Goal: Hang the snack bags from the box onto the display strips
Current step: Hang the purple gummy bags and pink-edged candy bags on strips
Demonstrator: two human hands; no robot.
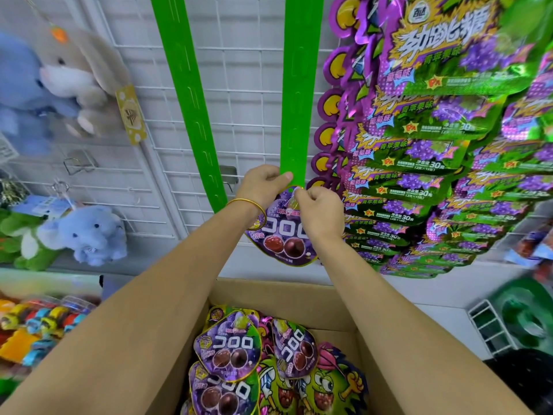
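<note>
Left hand (pixel 264 185) pinches the green display strip's (pixel 294 115) lower end. Right hand (pixel 321 212), just beside it, pinches the purple snack bag's (pixel 284 238) top, the bag hanging below both. If its hole misses the tab, it may drop into the box (pixel 299 296) beneath.

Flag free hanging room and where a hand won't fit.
Bare: the left strip all the way down, the middle strip above the purple bag, the wire grid between them. Crowded: hanging bags right of the middle strip, plush toys far left.
</note>
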